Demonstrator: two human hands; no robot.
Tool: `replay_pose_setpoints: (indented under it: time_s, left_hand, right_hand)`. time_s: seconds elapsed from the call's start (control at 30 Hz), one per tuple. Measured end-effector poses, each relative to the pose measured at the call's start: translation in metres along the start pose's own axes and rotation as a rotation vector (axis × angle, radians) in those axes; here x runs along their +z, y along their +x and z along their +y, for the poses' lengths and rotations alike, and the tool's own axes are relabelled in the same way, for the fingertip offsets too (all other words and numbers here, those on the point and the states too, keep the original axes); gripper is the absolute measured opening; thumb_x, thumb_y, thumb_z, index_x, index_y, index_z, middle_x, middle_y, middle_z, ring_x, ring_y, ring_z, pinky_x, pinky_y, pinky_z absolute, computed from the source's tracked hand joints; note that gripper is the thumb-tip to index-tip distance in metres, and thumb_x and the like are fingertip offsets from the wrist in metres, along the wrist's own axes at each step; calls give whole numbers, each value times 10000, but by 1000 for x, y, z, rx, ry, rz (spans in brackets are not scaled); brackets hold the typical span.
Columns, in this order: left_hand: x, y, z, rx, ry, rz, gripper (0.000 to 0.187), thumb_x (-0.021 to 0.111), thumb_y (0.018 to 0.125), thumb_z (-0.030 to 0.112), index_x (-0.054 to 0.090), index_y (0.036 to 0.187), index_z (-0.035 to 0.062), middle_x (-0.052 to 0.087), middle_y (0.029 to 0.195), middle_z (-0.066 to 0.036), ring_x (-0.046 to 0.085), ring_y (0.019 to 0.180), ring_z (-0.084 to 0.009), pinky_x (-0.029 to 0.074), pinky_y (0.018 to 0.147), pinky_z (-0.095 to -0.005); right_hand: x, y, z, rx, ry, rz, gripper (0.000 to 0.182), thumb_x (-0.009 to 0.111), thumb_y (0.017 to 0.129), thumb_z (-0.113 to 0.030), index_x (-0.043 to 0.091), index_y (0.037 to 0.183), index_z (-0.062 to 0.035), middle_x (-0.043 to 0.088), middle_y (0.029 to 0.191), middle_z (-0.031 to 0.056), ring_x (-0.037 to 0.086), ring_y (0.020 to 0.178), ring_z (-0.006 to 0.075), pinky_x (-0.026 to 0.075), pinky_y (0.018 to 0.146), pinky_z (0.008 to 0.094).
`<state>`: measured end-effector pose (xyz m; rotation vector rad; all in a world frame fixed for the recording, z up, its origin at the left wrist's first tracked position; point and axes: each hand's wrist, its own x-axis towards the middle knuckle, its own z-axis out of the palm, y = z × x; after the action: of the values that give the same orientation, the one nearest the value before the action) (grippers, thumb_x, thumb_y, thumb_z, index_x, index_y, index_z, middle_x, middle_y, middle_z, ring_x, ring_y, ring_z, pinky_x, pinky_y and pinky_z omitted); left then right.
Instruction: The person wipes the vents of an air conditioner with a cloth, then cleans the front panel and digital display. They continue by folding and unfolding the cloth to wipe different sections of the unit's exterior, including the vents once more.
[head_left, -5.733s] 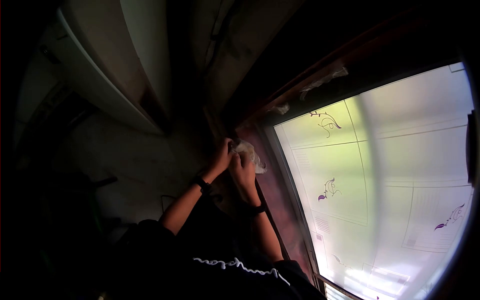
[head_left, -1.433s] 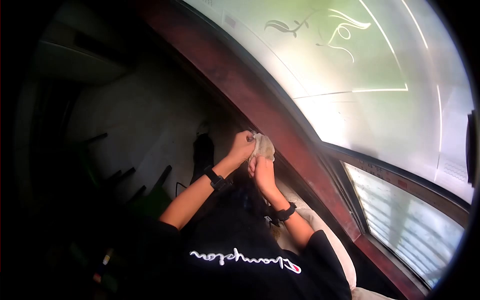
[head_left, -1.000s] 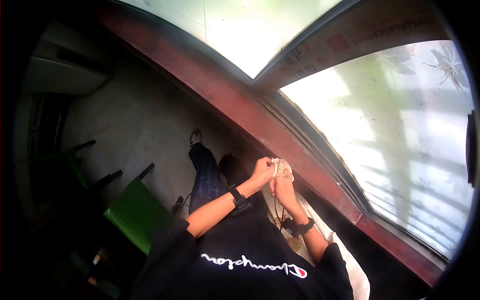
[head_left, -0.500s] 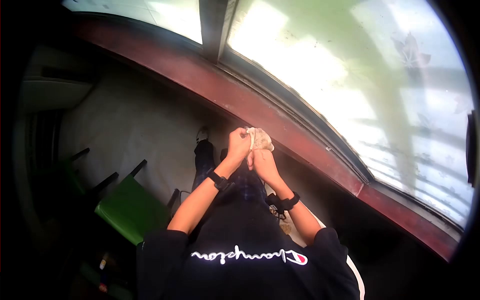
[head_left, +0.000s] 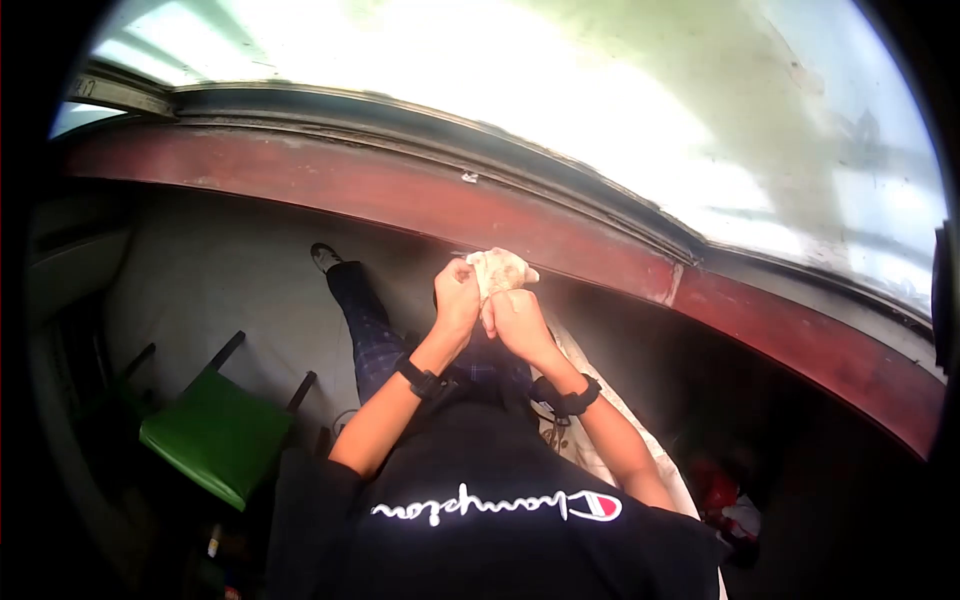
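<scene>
between left hand (head_left: pixel 456 300) and right hand (head_left: pixel 513 322), crumpled cloth (head_left: pixel 497 269)

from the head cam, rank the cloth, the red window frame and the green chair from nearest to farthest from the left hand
1. cloth: gripped in the left hand, shared with the right hand.
2. red window frame: just above and beyond the hands.
3. green chair: farthest, down on the floor at the person's left.
</scene>
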<state>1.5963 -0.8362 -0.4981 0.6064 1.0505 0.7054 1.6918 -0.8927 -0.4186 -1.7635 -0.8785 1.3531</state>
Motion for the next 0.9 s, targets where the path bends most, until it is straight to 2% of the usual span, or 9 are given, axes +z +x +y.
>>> replay_pose_setpoints:
  time_s: [0.07,0.2,0.23,0.27,0.33,0.47,0.7,0.8,0.9]
  left_hand:
    - [36,-15,-29,-251,-82,-169,113,570,1009,85,600,964,-14,657,670,-91,521,358,-151,427,339,-276]
    - [140,-23,-173,-135,-92,-70,95,595,981,62,613,959,-28,665,693,-87,521,373,-115,384,316,-255]
    - [152,-38,-147,-273,-47,-275,119,610,980,76,625,946,-37,666,698,-81,523,381,-102,383,318,-244]
    - [161,-43,-123,-317,-60,-329,130,606,979,74,635,926,-40,666,699,-85,516,380,-91,373,318,-235]
    - [187,-39,-146,-337,-52,-423,136,560,983,44,622,905,-49,637,666,-77,506,387,-87,367,317,-241]
    - [215,-49,-155,-388,61,-329,118,513,977,25,594,937,-52,593,675,-74,500,410,-98,364,328,-259]
    - [201,-39,-162,-274,142,-253,85,562,975,29,594,954,-47,610,695,-44,512,501,-65,389,413,-219]
    - [176,-36,-153,-189,113,-161,138,596,1013,88,594,938,-28,614,691,-48,516,512,-65,393,424,-218]
    - [122,-34,-126,-62,36,-89,96,613,974,46,598,923,-34,648,725,-83,558,506,-106,394,388,-261]
  right_hand:
    - [-30,-18,32,36,14,147,498,379,981,-211,580,586,18,562,518,81,575,517,173,467,551,328]
    - [-123,-72,83,107,-1,326,467,384,992,-159,586,603,3,589,570,70,568,522,157,466,541,308]
    - [-135,-80,91,91,-21,373,474,380,1001,-164,581,605,-1,588,574,69,569,527,155,468,544,308]
    - [-138,-82,102,63,-31,416,481,376,1011,-170,576,606,-6,587,578,68,571,533,153,470,546,309]
    - [-161,-95,127,42,121,525,436,363,1015,-147,554,645,-16,585,615,80,566,542,165,473,543,318]
    - [-182,-102,150,33,283,653,393,364,1034,-163,543,713,-24,569,642,66,560,569,158,468,551,310]
    - [-164,-68,181,6,315,797,407,416,1054,-210,558,716,-32,570,666,26,529,593,115,433,545,296]
    - [-145,-59,169,34,427,659,387,431,1050,-203,561,728,-32,560,662,20,525,588,116,433,546,291]
    - [-110,-43,147,-25,291,399,412,397,1047,-221,583,743,-15,592,652,46,563,568,138,465,556,300]
